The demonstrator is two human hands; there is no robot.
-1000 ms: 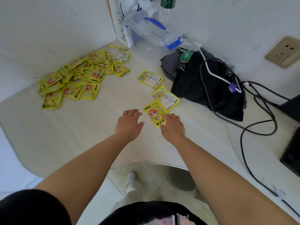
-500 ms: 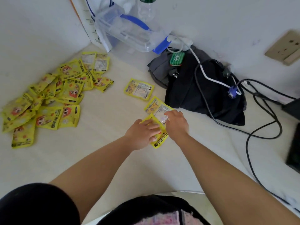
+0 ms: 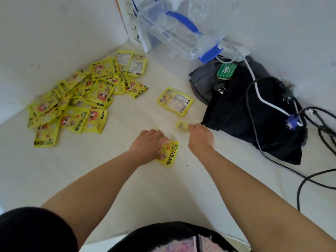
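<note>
Now apart, earlier together: left hand (image 3: 148, 143), grip on yellow packet (image 3: 170, 155); right hand (image 3: 200, 137), grip on second packet (image 3: 181, 126).

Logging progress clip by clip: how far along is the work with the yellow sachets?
Looks done: a heap of flat yellow printed sachets lies at the left, though sorted or waiting I cannot tell. In hand: the left hand grips one yellow sachet, the right hand pinches a second sachet, mostly hidden. Left: a lone face-down sachet lies beyond them, untouched.

Left hand (image 3: 147, 144) grips packet (image 3: 171, 155); right hand (image 3: 200, 138) pinches sachet (image 3: 181, 126).
</note>
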